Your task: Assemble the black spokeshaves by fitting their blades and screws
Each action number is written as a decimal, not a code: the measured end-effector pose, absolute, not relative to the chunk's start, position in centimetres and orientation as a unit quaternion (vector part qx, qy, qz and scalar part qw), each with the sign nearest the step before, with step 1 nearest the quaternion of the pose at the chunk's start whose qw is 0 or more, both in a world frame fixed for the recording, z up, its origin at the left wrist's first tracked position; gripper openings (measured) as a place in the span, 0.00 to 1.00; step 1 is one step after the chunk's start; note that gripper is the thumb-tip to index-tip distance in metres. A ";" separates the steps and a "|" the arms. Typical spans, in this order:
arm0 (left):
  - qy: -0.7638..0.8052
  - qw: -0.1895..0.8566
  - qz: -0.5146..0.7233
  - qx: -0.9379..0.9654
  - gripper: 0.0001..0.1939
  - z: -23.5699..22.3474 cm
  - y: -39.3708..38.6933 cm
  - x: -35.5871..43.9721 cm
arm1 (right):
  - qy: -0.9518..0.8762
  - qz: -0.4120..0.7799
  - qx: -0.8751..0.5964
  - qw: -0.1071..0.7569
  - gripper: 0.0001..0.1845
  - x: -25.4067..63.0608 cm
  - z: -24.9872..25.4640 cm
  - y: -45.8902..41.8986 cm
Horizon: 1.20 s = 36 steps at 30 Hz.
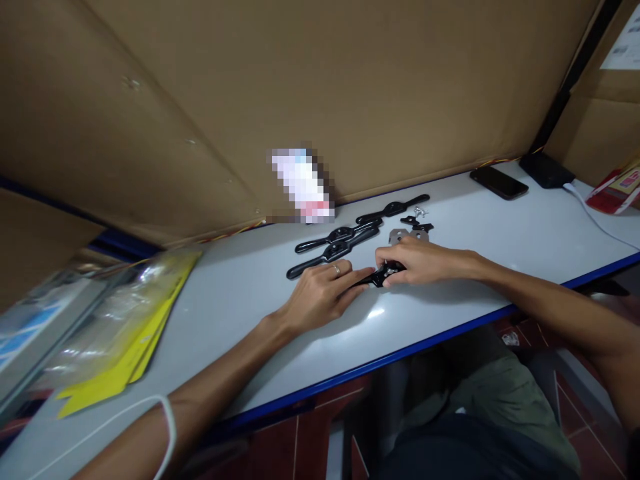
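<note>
Between both hands a black spokeshave (pixel 379 277) is held low over the white table. My left hand (pixel 325 288), with a ring on one finger, is closed round its left handle. The fingers of my right hand (pixel 411 260) pinch its right side, near the middle; part of the tool is hidden under them. Just behind my right hand lie flat metal blades (pixel 399 235), partly covered by it. Beyond them are small black cap pieces (pixel 423 227) and a little heap of screws (pixel 421 212). More black spokeshave bodies (pixel 336 250) rest to the left and behind.
A propped phone with a blurred screen (pixel 303 187) leans at the cardboard wall. At the right are a dark phone (pixel 499 182), a black box (pixel 546 171) with a white cable and a red package (pixel 615 191). Plastic bags and yellow sheets (pixel 115 373) lie left. The table's blue edge (pixel 360 367) runs in front.
</note>
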<state>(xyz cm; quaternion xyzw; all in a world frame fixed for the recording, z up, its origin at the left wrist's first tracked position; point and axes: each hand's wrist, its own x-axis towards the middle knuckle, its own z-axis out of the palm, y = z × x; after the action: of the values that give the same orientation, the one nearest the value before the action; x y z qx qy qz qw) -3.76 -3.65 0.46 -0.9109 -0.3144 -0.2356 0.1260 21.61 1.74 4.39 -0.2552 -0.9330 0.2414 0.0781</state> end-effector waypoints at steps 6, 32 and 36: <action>-0.401 0.090 -0.202 -0.889 0.25 0.4 -3.0 -4.1 | -0.940 0.192 -0.268 0.083 0.11 21.8 3.9 2.5; -0.549 0.098 -0.128 -0.820 0.27 -0.9 -1.3 -4.9 | -0.713 0.007 -0.663 0.229 0.18 30.7 2.6 12.8; -0.549 0.089 -0.135 -0.820 0.23 -1.0 -1.1 -5.1 | -0.694 0.012 -0.696 0.186 0.21 31.4 2.4 13.4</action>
<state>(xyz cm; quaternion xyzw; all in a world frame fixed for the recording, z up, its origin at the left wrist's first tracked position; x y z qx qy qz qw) -5.13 -1.11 -1.02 -0.8199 -0.5492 -0.1353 0.0890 31.43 13.35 2.39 -0.6955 -0.6938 0.0118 0.1863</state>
